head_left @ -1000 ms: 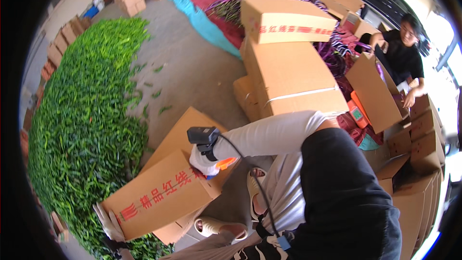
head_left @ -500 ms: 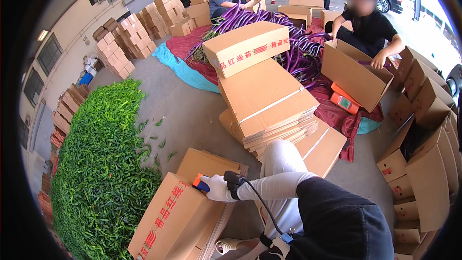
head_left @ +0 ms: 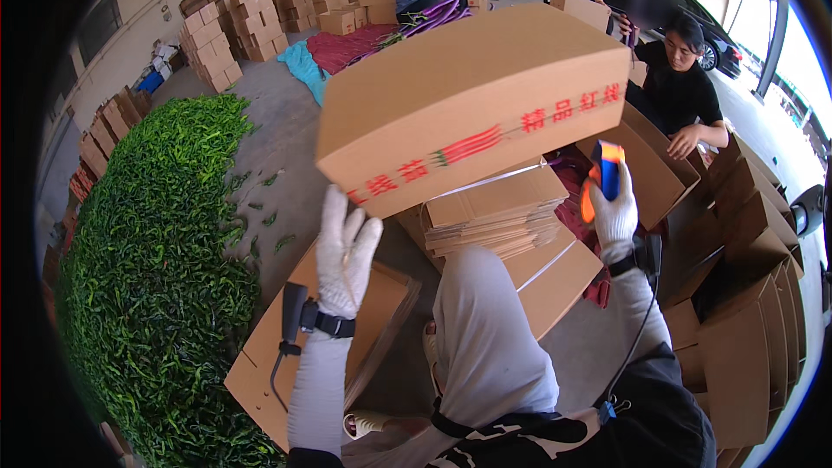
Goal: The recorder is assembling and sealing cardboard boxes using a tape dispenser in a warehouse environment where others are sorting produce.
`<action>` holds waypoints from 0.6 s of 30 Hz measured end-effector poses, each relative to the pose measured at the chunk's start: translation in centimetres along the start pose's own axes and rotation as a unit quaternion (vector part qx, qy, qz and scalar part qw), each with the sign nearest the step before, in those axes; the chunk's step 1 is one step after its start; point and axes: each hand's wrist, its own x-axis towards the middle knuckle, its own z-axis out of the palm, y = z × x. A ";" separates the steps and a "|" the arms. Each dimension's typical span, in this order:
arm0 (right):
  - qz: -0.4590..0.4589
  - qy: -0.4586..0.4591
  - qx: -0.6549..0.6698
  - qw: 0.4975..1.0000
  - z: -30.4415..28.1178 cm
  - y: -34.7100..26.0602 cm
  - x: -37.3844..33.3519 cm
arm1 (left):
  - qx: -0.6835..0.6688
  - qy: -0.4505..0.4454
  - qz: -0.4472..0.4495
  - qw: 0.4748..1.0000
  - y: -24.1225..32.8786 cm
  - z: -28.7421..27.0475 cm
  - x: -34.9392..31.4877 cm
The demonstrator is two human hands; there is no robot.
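A cardboard carton (head_left: 468, 113) with red printing and a flat, closed top sits tilted above the stack of flattened cartons (head_left: 503, 217). My gloved left hand (head_left: 345, 251) is at its lower left corner, fingers stretched out and apart, not wrapped round it. Whether the fingertips press on the carton or only stand beside it, I cannot tell. In my gloved right hand (head_left: 615, 208), to the right of the carton, is an orange and blue tape dispenser (head_left: 609, 175), held upright. My fingers are closed round it. What supports the carton is partly hidden.
More flattened cartons (head_left: 295, 338) lie by my left knee. A green pepper heap (head_left: 156, 277) spreads at left. Open cartons (head_left: 737, 329) crowd the right side. A co-worker in black (head_left: 680, 78) sits at right beside an open carton; purple eggplants (head_left: 442, 13) lie farther back.
My left hand has come into view at a carton's corner. My right hand has moved with the dispenser from the carton at lower left to the right. A printed carton now looms larger in the middle.
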 end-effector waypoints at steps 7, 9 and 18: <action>0.085 -0.133 0.200 0.967 -2.5 0.8 -10.5 | 0.365 -0.027 -0.072 0.928 -8.1 -9.8 -5.6; 0.056 -0.132 0.232 0.962 -1.6 -4.6 -10.1 | 0.475 0.028 -0.173 0.862 -11.4 -18.0 -11.7; -0.016 -0.424 0.240 0.873 14.0 -10.7 -4.4 | 0.193 0.490 -0.411 0.744 -20.5 -39.6 -46.7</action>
